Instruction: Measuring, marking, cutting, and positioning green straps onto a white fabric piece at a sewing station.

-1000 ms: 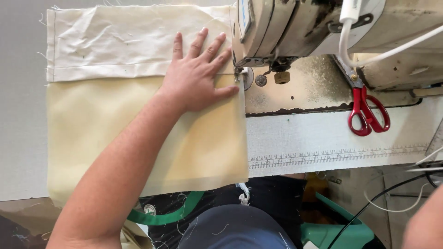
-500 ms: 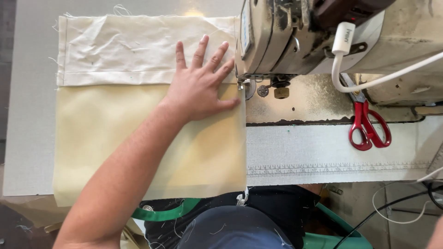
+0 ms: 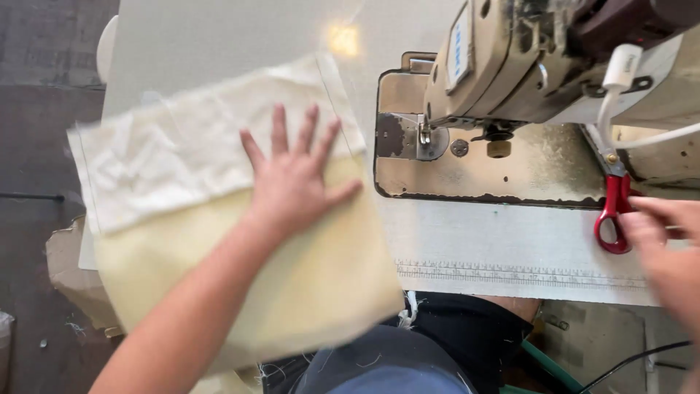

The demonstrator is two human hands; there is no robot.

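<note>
While the pale yellow fabric panel with its white folded band (image 3: 219,241) lies flat on the grey sewing table (image 3: 219,44), it is pressed by the left hand (image 3: 295,186), fingers spread wide. Soft, light and limp, it is best slid under a flat palm. Red-handled scissors (image 3: 612,211) are touched by the right hand (image 3: 667,241), fingers loosely extended.

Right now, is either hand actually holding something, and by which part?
Nothing is gripped. The left hand lies flat, fingers spread, on the cream fabric piece. The right hand reaches the red scissors' handle, fingertips at it, not closed around it.
</note>
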